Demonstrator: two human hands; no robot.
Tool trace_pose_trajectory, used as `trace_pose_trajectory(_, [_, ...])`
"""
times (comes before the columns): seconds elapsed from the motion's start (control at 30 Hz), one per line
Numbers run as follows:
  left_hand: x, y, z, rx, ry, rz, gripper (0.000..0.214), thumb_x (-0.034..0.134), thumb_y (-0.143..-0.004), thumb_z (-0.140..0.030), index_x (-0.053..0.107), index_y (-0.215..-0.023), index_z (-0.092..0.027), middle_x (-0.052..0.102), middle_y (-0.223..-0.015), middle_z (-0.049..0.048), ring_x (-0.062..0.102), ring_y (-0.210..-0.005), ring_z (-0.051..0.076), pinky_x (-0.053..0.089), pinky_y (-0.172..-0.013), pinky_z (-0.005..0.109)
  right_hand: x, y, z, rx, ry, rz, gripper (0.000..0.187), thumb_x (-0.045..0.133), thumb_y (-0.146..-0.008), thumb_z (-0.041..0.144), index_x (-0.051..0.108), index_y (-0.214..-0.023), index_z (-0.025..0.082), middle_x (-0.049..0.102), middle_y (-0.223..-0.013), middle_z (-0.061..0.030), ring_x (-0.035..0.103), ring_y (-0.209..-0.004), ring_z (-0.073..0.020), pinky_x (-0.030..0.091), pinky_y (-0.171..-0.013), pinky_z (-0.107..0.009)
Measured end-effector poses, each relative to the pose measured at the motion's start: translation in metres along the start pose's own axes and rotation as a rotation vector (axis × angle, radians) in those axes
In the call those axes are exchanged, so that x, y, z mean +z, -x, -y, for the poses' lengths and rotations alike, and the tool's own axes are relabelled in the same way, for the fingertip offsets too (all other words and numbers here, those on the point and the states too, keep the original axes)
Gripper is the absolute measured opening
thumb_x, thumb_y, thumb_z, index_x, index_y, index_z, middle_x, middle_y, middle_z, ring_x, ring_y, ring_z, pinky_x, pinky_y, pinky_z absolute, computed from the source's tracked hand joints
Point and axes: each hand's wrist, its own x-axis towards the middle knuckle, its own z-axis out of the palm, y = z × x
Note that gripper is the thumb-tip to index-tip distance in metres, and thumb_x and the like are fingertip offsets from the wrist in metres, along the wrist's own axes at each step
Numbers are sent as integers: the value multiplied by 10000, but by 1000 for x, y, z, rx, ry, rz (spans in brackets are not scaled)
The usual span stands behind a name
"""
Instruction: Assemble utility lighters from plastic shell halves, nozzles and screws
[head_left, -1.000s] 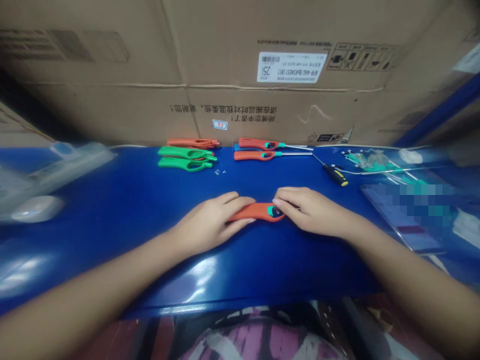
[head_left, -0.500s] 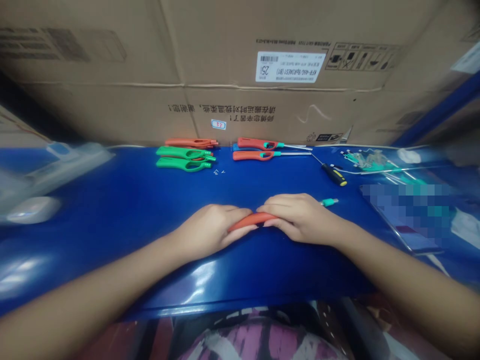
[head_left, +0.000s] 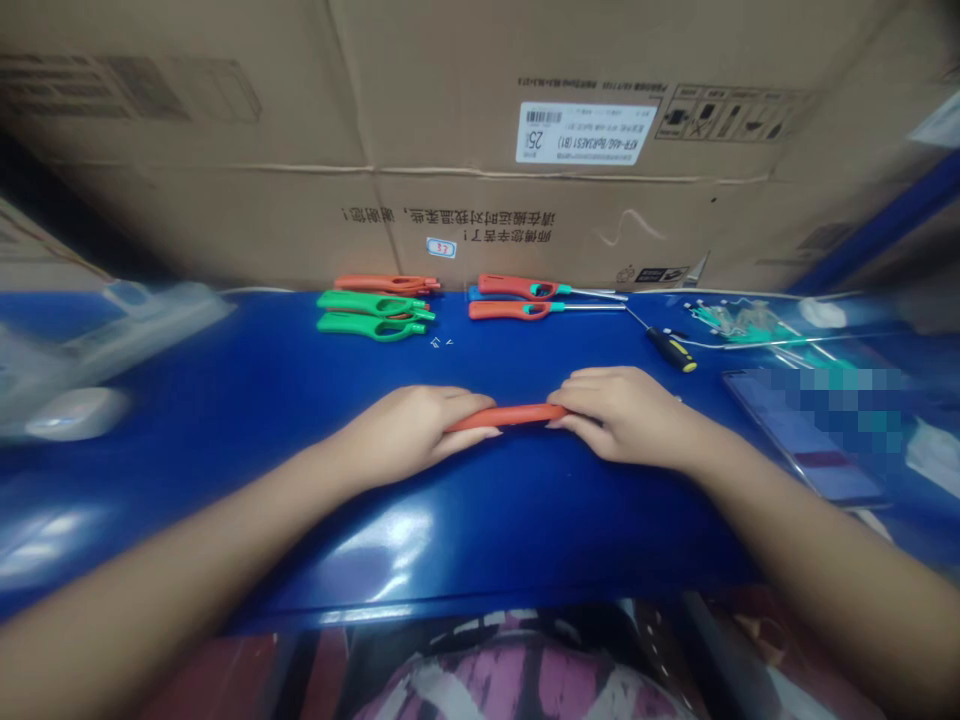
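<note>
Between both hands, above the blue table (head_left: pixel 525 530), lies an orange long-reach lighter (head_left: pixel 516 414) with its slim body running sideways. My left hand (head_left: pixel 412 425) closes its thumb and fingers round the left end. My right hand (head_left: pixel 626 410) pinches the right end, palm down, and hides most of that part. Behind them are finished-looking orange lighters (head_left: pixel 510 310) with metal tubes. A pile of green lighter bodies (head_left: pixel 367 325) and orange lighter bodies (head_left: pixel 382 283) sits farther left, with tiny screws (head_left: pixel 439 343) beside it.
A black and yellow screwdriver (head_left: pixel 671 350) lies right of the lighters. Beyond it are several green-ended metal tubes (head_left: pixel 780 340) and a phone (head_left: pixel 810 450). A power strip (head_left: pixel 157 330) and a white mouse-like object (head_left: pixel 79 412) are at left. A cardboard box (head_left: pixel 450 140) forms the back wall.
Both hands and the lighter have moved slightly away from me, and the hands are a little farther apart. The turquoise tip that stuck out past my right hand is now mostly hidden.
</note>
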Motion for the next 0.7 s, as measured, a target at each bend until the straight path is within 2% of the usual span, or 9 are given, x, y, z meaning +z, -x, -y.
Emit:
trace_pose_trajectory(0.13, [3,1,-6,-37,-84,14,371,421,-1035,-419,572,-1306,-216,683,-1122,60,678,-967,226,529,-814,329,6,-1,4,-14,54,-27,255,506,-991,296,703,-901,161,702,-814,-48,622,-756,-188,414,-683,-300])
trace_pose_trajectory(0.27, [8,1,-8,-17,-95,-25,355,412,-1041,-376,547,-1339,-237,669,-1138,51,672,-975,216,533,-800,317,5,-5,9,10,63,12,260,505,-1003,347,699,-974,176,720,-903,-54,641,-820,-194,433,-724,-305])
trace_pose_trajectory(0.4, [7,1,-2,-64,-92,-59,329,433,-1030,-339,585,-1281,-191,670,-1117,80,671,-975,229,533,-844,340,-3,-4,1,106,146,-17,368,606,-931,477,663,-1164,197,700,-1091,-79,613,-1006,-254,443,-825,-364])
trace_pose_trajectory(0.5, [3,0,4,-115,-81,-91,292,459,-1013,-312,619,-1218,-177,674,-1079,87,665,-964,239,527,-843,351,-9,1,-15,222,270,-59,443,672,-880,444,634,-1237,184,678,-1157,-111,580,-1081,-312,434,-861,-432])
trace_pose_trajectory(0.6, [-1,-1,7,-140,-55,-120,270,467,-1005,-304,640,-1166,-175,674,-1025,84,656,-931,235,516,-803,335,-13,6,-30,314,350,-73,387,668,-874,362,649,-1205,162,684,-1153,-135,572,-1090,-345,427,-859,-475])
trace_pose_trajectory(0.7, [-3,-2,7,-126,-38,-139,261,468,-1003,-306,648,-1140,-177,671,-985,80,649,-900,224,503,-780,318,-15,9,-38,338,352,-74,218,597,-913,275,694,-1088,189,719,-1090,-122,584,-1027,-333,409,-818,-468])
